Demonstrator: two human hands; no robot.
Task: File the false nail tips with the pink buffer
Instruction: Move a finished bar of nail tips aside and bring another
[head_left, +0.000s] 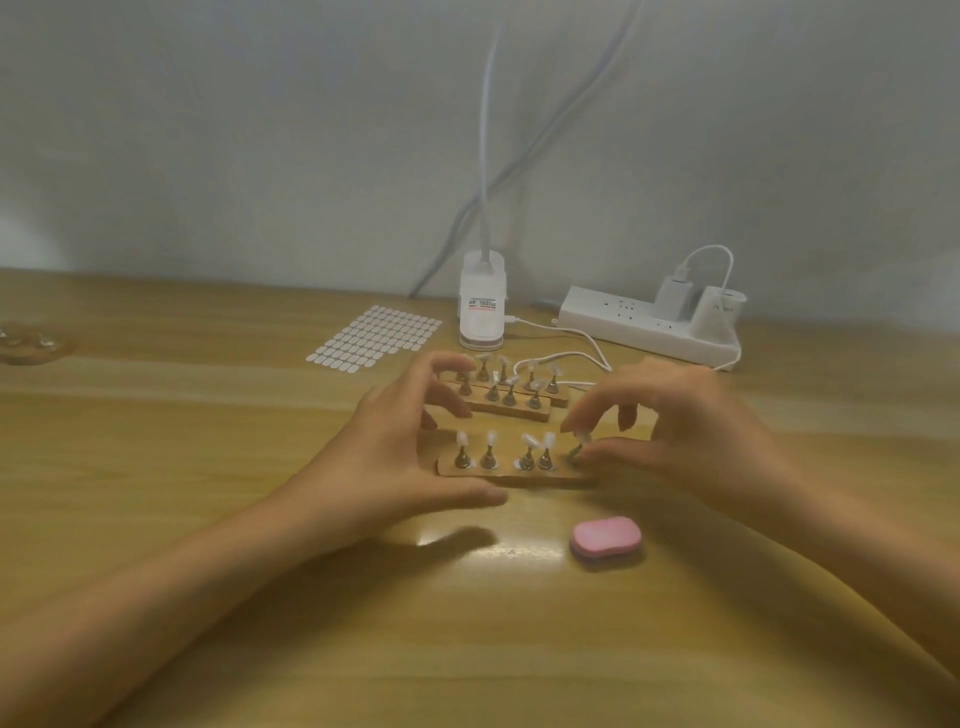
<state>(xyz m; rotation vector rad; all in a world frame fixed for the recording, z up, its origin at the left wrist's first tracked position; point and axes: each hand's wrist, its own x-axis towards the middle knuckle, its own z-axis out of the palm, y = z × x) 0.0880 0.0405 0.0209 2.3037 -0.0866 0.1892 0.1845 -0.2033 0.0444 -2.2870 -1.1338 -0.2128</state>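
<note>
Spreading under everything, the pale wooden surface (208, 519) carries the work, and filing looks not yet begun. The left grip (410, 452) cups the left end of the near narrow wooden strip (498, 473), thumb along its front edge. Whether it truly clasps the strip I cannot tell. The right grip (675, 426) pinches the rightmost metal stand (575, 453) on that strip between thumb and forefinger. The pink oval foam buffer (606, 535) lies untouched on the surface, just in front of the strip and near the right grip's wrist. The clear false nail tips (530, 441) all remain to be filed, I judge.
</note>
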